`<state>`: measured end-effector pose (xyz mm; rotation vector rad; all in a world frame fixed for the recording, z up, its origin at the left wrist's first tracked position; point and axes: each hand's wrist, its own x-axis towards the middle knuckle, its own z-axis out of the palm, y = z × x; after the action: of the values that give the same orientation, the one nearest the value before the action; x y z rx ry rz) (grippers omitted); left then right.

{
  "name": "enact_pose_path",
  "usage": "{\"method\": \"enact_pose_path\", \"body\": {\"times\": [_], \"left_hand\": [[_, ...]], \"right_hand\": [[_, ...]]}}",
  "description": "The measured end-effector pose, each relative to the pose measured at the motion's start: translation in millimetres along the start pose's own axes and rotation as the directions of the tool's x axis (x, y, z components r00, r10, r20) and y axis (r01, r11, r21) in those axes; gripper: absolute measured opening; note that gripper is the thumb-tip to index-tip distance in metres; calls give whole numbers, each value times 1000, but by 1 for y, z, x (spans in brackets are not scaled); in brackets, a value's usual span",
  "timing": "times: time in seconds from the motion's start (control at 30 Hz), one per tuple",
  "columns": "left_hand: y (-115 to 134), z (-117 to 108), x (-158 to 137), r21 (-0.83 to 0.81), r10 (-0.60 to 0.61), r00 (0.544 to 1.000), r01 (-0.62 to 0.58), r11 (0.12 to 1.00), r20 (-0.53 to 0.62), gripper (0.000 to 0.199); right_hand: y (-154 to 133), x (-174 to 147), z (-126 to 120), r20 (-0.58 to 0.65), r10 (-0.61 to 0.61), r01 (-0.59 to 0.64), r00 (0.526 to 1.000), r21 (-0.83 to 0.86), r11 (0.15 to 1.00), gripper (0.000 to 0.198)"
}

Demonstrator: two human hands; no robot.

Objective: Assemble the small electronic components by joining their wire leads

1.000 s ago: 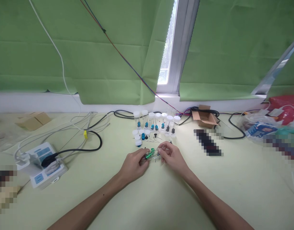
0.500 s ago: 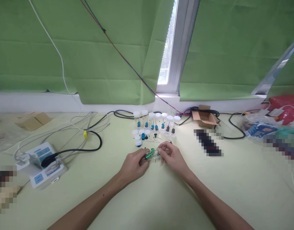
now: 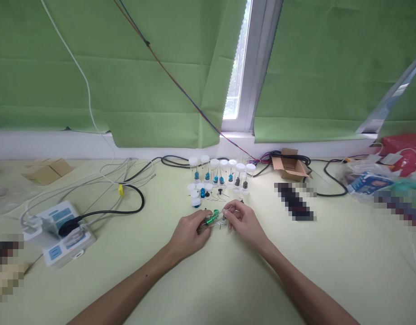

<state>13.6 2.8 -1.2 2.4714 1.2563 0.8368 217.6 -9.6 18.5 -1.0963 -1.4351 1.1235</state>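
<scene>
My left hand (image 3: 190, 232) is closed, with its thumb and fingers around the near end of a shiny green metal piece (image 3: 212, 219). My right hand (image 3: 242, 225) is closed in a pinch beside it, its fingertips on a thin, pale wire-like piece whose exact kind is too small to tell. Thin metal bits lie on the table between the two hands. Just beyond them are small white caps (image 3: 194, 194), blue parts (image 3: 203, 193) and a black part with a pin (image 3: 220, 192). Behind stands a row of clear white-capped vials (image 3: 214, 171) holding blue or dark parts.
To the left lies a white power strip (image 3: 67, 225) with plugs and tangled cables (image 3: 126, 180). An open cardboard box (image 3: 291, 167) stands at the back right, near black cables. Further right is a plastic bag with a blue packet (image 3: 372, 183). A blurred dark object (image 3: 294, 201) lies right of the vials.
</scene>
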Motion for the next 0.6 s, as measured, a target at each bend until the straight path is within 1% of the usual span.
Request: {"method": "enact_pose_path", "body": {"times": [0.4, 0.6], "left_hand": [[0, 0, -1, -4, -4, 1000, 4, 1000, -6, 35], [-1, 1, -1, -9, -1, 1000, 1, 1000, -2, 35]], "right_hand": [[-3, -1, 1, -12, -5, 4, 1000, -29, 1000, 29], [-1, -1, 2, -9, -24, 23, 1000, -33, 999, 27]]}}
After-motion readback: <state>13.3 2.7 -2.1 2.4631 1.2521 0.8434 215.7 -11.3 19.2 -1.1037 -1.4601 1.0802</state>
